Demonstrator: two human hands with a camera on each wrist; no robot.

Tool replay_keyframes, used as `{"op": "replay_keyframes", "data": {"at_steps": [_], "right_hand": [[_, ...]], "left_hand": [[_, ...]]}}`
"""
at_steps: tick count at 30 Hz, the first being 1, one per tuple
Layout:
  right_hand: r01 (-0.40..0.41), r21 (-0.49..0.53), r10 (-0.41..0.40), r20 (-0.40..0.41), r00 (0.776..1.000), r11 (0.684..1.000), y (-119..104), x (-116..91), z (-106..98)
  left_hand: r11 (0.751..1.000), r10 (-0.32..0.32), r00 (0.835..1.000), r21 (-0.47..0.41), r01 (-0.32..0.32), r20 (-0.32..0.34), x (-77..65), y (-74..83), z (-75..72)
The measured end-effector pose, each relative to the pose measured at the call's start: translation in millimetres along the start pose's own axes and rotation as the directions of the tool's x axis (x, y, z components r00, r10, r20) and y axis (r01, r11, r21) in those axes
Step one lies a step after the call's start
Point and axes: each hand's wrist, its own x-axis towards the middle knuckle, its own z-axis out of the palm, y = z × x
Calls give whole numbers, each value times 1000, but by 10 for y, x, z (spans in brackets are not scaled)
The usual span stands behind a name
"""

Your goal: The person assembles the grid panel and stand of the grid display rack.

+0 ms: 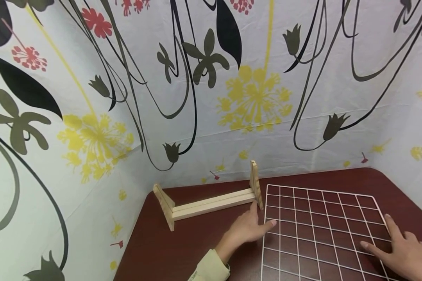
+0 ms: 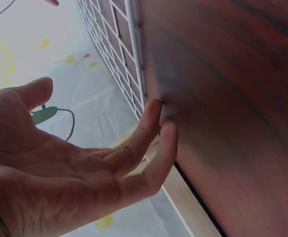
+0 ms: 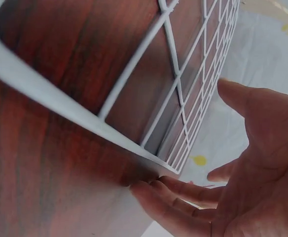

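A white wire grid panel (image 1: pixel 321 191) lies flat on the dark red-brown table (image 1: pixel 193 249). My left hand (image 1: pixel 244 228) is at its left edge, thumb spread over the wires and index finger stretched toward a light wooden stand (image 1: pixel 214 205). In the left wrist view the fingertips (image 2: pixel 153 111) are low at the tabletop beside the grid's rim. My right hand (image 1: pixel 408 251) is at the grid's right edge, thumb reaching over it. The right wrist view shows its fingers (image 3: pixel 154 202) loosely bent beside the rim wire (image 3: pixel 102 122), not wrapped round it.
The wooden stand has two upright end pieces joined by a long bar, left of the grid near the table's back edge. A white cloth (image 1: pixel 211 117) printed with flowers hangs behind the table and along both sides.
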Motion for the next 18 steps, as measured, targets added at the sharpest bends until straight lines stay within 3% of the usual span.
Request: {"op": "replay_keyframes", "data": {"at_steps": [6, 14, 18], "right_hand": [[67, 87, -71, 46, 996, 994, 20, 15, -44], [-62, 90, 59, 33, 998, 994, -29, 42, -74], [-84, 111, 82, 26, 996, 990, -19, 62, -138]], "left_hand": [[1000, -2, 1000, 11, 2, 17, 8, 21, 69], [997, 38, 997, 60, -42, 65, 69, 60, 62], [997, 45, 995, 54, -50, 89, 107, 93, 19]]}}
